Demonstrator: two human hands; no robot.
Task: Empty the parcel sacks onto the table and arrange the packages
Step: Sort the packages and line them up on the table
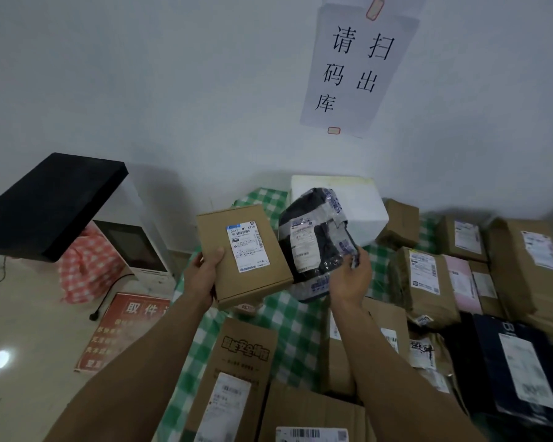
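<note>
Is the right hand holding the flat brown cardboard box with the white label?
No, the right hand pinches the black plastic-wrapped parcel; the left hand holds the flat brown cardboard box.

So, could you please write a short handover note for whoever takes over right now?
Left hand grips a flat brown cardboard box with a white label.
Right hand pinches a black tape-wrapped plastic mailer bag.
Both are held above the green-checked tablecloth.
Done: many brown cardboard parcels already lie on it, mostly to the right.
Left: set both held packages down and tidy the rows.
</note>
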